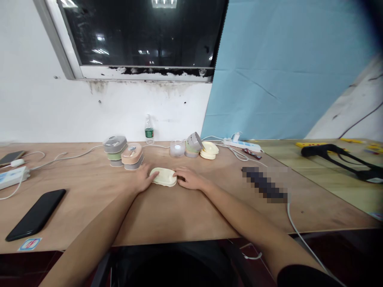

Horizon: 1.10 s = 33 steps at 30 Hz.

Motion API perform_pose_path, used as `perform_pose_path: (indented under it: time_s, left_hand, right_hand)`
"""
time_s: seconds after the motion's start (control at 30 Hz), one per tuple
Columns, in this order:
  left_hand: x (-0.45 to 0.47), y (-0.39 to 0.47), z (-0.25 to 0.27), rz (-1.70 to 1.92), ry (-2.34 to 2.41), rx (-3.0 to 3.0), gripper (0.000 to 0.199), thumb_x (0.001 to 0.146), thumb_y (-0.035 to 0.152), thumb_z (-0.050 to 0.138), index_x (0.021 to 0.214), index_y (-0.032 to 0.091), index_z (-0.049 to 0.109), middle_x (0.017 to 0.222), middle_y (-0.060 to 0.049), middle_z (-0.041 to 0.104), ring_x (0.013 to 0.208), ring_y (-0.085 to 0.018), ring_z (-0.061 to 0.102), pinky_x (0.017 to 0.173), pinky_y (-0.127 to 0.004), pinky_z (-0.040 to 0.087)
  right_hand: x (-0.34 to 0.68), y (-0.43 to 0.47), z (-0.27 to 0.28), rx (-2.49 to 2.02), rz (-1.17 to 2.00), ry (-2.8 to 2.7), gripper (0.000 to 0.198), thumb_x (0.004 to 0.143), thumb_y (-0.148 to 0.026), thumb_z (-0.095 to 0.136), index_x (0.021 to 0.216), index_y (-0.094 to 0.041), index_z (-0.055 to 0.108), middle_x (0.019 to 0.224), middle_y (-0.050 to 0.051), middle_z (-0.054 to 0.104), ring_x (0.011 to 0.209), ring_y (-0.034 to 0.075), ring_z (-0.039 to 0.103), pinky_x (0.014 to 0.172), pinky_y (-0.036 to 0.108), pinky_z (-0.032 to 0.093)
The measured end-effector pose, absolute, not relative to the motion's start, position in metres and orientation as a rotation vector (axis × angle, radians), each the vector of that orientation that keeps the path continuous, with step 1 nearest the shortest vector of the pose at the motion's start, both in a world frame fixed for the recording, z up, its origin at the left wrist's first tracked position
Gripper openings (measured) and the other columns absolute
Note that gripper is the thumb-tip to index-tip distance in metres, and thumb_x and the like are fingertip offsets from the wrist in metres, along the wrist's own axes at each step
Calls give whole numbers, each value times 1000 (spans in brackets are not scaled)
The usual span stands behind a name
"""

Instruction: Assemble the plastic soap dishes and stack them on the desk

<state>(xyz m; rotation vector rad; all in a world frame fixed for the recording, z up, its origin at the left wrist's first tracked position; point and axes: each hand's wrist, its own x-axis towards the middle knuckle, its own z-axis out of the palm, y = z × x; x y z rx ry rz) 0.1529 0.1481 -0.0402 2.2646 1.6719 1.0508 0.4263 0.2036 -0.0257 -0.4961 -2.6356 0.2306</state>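
Cream-coloured plastic oblong piece (163, 177), shallow with rounded corners, sits between two bare hands near the middle of a brown wooden surface (179, 215); whether it rests there or is raised slightly, I cannot tell. The person's left hand (143, 179) pinches its left end, thumb laid over the rim, other fingers mostly hidden. The right hand (190, 178) pinches its right end, fingertips at the edge. Both forearms stretch forward from the near side.

Just beyond the left hand stand a peach-and-grey stacked container (132, 155) and, beside it, a taller grey-and-green stacked container (115, 150). A clear plastic bottle with a green label (149, 131) stands against the white wall. Beyond the right hand are a translucent whitish container (177, 148), a grey container tilted on its side (194, 140) and two stacked cream pieces (209, 149). Far left, near the front edge, lies a black smartphone (36, 215).
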Motion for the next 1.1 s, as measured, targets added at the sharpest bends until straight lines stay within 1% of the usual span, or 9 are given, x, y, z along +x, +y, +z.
perform_pose_path:
  time_s: [0.13,0.23,0.33,0.5,0.67,0.77,0.83,0.97,1.1]
  left_hand:
    - [158,144,-40,711,1597,2475,52,87,61,45,117,23,63,128,-11,56,114,-29,55,100,-47,42]
    - [163,143,-40,700,1578,2539,52,85,62,48,116,23,65,125,-11,57,111,-28,56,99,-44,44]
    - [166,142,-38,706,1538,2558,54,86,61,47,117,20,64,122,-12,57,109,-26,57,98,-39,45]
    - [165,140,-34,707,1505,2547,54,88,60,45,118,19,63,121,-11,58,108,-25,58,97,-38,45]
    - [165,138,-33,727,1485,2534,52,90,57,43,120,19,61,120,-11,59,109,-25,57,98,-39,44]
    - [166,138,-31,797,1512,2496,55,90,57,43,129,19,52,123,-11,58,112,-27,55,99,-41,42]
    - [166,139,-31,904,1558,2419,62,90,56,44,139,18,41,126,-12,57,112,-27,55,99,-42,42]
    - [163,141,-33,1128,1594,2241,76,89,53,47,150,19,18,126,-11,56,97,-21,60,89,-38,47]
    - [162,137,-29,1209,1615,2189,77,91,50,46,152,17,12,101,-6,65,77,-17,62,74,-31,48]
  right_hand:
    - [436,221,-23,-773,156,-2329,42,83,-18,49,124,-21,59,132,10,56,123,24,50,107,44,37]
    - [447,249,-20,-1038,84,-1898,38,86,-22,47,121,-18,60,138,13,47,120,25,51,104,41,41]
    - [457,281,-21,-1164,89,-1725,36,85,-24,49,118,-18,62,141,13,42,114,24,55,97,38,46]
    - [463,313,-21,-1122,188,-1799,29,82,-25,51,106,-19,66,119,12,58,111,24,55,96,39,45]
    - [460,300,-9,-1011,226,-1681,30,79,-32,58,105,-17,61,111,11,57,83,18,58,80,34,50]
    - [454,275,-4,-976,194,-1518,35,72,-36,69,100,-20,54,92,4,57,76,15,55,76,31,49]
    - [447,255,-3,-932,266,-1443,41,69,-37,72,99,-22,48,78,-2,52,68,13,51,68,28,47]
    - [428,219,-6,-761,634,-1506,44,72,-43,69,100,-25,41,74,-5,48,55,10,44,52,23,40]
    - [415,199,-12,-778,963,-1703,43,79,-50,59,110,-24,43,64,-7,45,48,11,44,47,24,38]
